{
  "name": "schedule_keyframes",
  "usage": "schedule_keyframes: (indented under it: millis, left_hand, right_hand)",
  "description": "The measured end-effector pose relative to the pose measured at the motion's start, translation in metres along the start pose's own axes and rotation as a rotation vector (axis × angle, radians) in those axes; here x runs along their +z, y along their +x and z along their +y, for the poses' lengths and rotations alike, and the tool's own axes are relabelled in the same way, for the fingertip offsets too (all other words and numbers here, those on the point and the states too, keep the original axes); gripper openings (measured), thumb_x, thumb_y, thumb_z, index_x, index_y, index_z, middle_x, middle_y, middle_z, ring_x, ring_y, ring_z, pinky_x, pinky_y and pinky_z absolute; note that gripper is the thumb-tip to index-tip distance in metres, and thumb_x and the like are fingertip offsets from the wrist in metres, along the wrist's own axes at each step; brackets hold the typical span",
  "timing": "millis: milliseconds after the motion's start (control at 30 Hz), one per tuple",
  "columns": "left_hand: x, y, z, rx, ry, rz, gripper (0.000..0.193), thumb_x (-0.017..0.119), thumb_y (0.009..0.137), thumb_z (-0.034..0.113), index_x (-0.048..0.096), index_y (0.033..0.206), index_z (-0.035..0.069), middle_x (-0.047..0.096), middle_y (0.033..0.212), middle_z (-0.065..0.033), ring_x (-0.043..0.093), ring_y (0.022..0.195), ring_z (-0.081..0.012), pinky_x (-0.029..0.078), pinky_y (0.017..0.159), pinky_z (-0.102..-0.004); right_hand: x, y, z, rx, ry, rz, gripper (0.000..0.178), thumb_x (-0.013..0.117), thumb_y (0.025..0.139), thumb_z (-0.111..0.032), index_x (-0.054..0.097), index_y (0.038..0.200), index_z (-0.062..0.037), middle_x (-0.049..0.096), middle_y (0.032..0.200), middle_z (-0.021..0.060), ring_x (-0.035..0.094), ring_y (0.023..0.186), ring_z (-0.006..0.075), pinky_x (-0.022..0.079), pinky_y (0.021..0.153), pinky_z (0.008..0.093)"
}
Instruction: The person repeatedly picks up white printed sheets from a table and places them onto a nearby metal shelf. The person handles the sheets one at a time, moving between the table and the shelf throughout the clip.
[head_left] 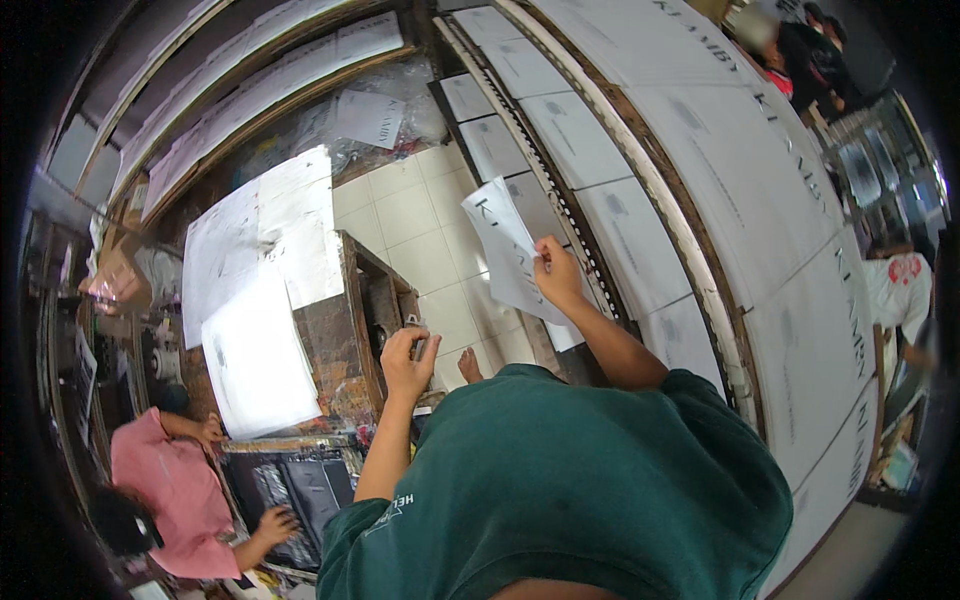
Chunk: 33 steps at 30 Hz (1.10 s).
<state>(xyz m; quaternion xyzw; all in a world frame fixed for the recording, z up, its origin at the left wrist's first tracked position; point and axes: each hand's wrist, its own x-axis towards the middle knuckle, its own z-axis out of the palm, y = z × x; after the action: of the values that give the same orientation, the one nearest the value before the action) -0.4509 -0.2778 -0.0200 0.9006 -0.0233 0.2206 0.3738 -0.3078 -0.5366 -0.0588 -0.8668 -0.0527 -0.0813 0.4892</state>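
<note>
Right hand: raised ahead of the body, thumb and fingers pinching one edge of a printed sheet. Sheet is white with dark lettering, tilted and slightly bent, hanging over the gap between the table and the sheet rows on the right. Its far end reaches out over the tiled floor; whether its lower end touches anything, cannot tell.

Left hand: just beside the table's near right corner, fingers curled, thumb up. Something small and pale shows at the fingertips; cannot tell whether it is gripped or lies behind.

Table: dark, paint-splotched wood. On it a bright white paper stack, with a worn white covering beyond. Farther off, clear plastic wrap in a crumpled heap, a loose sheet lying on it. Upper left, a shelf row of white sheets.

Right side: narrow row of white sheets between long rails; past it, a broad spread of large printed sheets, laid edge to edge.

Lower left: co-worker in a pink top, one hand over dark crinkled material beside a dark flat panel, the other near the paper stack's corner. Bare foot on the tiles, between the wearer's hands in view.
</note>
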Motion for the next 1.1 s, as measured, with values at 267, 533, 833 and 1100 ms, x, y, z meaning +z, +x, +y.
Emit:
schedule_keyframes:
  millis: [267,533,833,1100]
  left_hand:
    - [-0.011,-0.003,0.003,-0.167,-0.131,0.12,0.011,0.066,0.072,0.01,0.06,0.075,0.001,0.06,0.071,-0.0107,0.059,0.067,-0.0221,0.045,0.062,-0.0289]
    - [-0.006,-0.014,-0.025,-0.564,-0.401,0.217,0.017,0.064,0.076,0.011,0.059,0.088,0.001,0.06,0.075,-0.0046,0.056,0.069,-0.0119,0.045,0.064,-0.0253]
    - [0.003,-0.023,-0.067,-0.882,-0.707,0.212,0.04,0.067,0.075,0.018,0.05,0.108,0.003,0.06,0.086,-0.0072,0.055,0.079,-0.0134,0.043,0.068,-0.0268]
    - [-0.001,-0.011,-0.106,-1.025,-1.279,0.489,0.04,0.066,0.076,0.028,0.046,0.106,0.011,0.055,0.092,-0.0016,0.053,0.082,-0.0119,0.042,0.068,-0.026]
  right_hand:
    - [-0.001,-0.009,0.014,-0.109,-0.214,-0.102,0.01,0.053,0.071,-0.001,0.047,0.076,-0.0059,0.055,0.063,0.0135,0.056,0.061,0.0307,0.042,0.054,0.0359]
    - [0.005,-0.005,0.017,-0.059,-0.267,-0.149,0.01,0.054,0.07,0.0,0.047,0.074,-0.0058,0.054,0.059,0.0124,0.056,0.057,0.0285,0.041,0.051,0.0357]
    - [0.012,-0.003,0.028,-0.199,-0.245,-0.148,0.01,0.052,0.067,0.004,0.053,0.075,-0.0026,0.055,0.062,0.0114,0.056,0.059,0.0207,0.043,0.057,0.0306]
    - [0.005,0.001,0.059,-0.274,-0.308,-0.16,0.016,0.05,0.067,0.006,0.061,0.077,-0.0011,0.059,0.064,0.0115,0.057,0.06,0.0179,0.044,0.058,0.0281]
